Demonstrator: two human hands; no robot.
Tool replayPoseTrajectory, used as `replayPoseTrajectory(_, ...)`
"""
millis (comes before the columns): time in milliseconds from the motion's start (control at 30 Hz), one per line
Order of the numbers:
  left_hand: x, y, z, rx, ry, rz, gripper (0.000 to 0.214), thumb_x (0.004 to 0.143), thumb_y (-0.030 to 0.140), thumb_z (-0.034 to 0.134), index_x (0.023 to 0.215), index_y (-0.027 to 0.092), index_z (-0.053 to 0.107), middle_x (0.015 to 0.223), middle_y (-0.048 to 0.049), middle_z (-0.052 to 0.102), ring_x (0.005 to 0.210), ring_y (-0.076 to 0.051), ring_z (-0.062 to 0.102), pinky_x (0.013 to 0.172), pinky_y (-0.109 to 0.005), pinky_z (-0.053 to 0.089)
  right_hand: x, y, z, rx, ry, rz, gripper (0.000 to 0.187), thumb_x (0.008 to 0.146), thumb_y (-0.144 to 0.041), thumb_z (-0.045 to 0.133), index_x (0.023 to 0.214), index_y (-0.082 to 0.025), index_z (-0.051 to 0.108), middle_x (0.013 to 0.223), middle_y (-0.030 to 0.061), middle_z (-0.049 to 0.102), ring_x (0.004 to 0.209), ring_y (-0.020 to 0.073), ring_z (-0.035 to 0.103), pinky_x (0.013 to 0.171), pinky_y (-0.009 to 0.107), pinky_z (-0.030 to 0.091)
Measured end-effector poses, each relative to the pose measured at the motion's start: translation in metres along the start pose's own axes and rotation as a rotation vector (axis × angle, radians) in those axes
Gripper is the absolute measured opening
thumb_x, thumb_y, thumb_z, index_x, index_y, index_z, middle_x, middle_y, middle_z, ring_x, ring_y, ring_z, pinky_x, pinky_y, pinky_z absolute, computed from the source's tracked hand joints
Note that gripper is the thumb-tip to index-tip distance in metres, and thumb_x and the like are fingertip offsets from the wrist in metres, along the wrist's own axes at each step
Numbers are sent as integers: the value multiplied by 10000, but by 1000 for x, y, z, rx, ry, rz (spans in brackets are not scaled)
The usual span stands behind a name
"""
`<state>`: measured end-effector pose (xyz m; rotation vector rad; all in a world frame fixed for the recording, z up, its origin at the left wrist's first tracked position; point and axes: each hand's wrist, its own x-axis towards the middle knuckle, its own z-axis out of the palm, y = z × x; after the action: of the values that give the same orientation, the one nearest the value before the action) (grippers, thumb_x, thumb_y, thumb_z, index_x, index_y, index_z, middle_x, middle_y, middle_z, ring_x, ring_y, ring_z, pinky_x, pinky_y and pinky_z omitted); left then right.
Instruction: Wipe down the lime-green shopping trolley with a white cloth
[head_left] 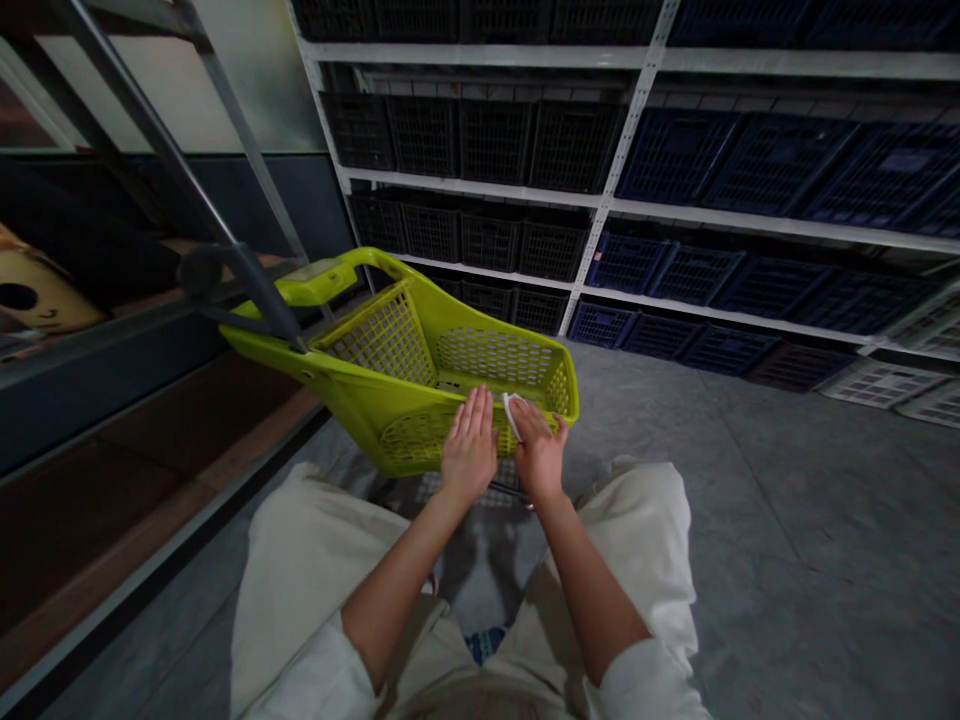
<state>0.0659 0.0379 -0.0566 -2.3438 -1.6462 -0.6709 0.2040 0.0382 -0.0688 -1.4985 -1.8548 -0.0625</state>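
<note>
- The left grip (469, 447) is lying flat and open, with its fingers straight and close together.
- The right grip (538, 452) is curling its fingers in and pinching shut.
- The left arm (397, 580) and right arm (589, 590) are reaching forward, with the grips just beside each other.

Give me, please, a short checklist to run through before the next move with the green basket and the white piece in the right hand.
1. Left hand on the green basket: ok, it lies flat, fingers stretched, against the near wall.
2. Right hand holds the white piece: ok, pinched in a grip at the basket's near rim.
3. What the white piece is: cannot tell, too small.
4. Basket rests steady on the floor: cannot tell, its underside is hidden.
5. Bare floor to the right, toward the crate shelves: ok.
</note>
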Motion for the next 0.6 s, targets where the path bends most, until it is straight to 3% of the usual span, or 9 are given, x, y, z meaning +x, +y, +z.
replayPoseTrajectory(167, 0, 2, 0, -34, 11, 1, 678, 1011, 236, 302, 1605, 97, 5, 1672, -134, 187, 1554, -233, 150, 1248, -450, 250, -22, 58, -13, -30, 160, 169, 700, 714, 1, 394, 1323, -252, 628, 1354, 68, 668, 1297, 194, 578, 1098, 414, 289)
replayPoseTrajectory(267, 0, 3, 2, -37, 16, 1, 676, 1012, 239, 304, 1603, 88, 14, 1675, -133, 176, 1557, -233, 132, 1250, -448, 244, -27, 72, -13, -28, 206, 232, 714, 703, -8, 381, 1331, -245, 624, 1358, 73, 665, 1329, 208, 556, 1066, 415, 331)
replayPoseTrajectory(400, 0, 4, 2, -20, 8, -1, 668, 1008, 239, 319, 1598, 60, 63, 1675, -140, 172, 1558, -235, 120, 1252, -437, 241, -16, 42, -5, -35, 205, 252, 699, 734, 3, 379, 1346, -240, 612, 1371, 75, 656, 1358, 217, 530, 1101, 441, 273)
replayPoseTrajectory(600, 1, 3, 2, -13, 8, -3, 660, 988, 174, 307, 1606, 101, 88, 1657, -140, 241, 1548, -228, 164, 1247, -436, 263, 8, -28, 13, 31, 30, 73, 638, 804, -13, 434, 1367, -268, 589, 1405, 58, 632, 1360, 197, 521, 1136, 418, 216)
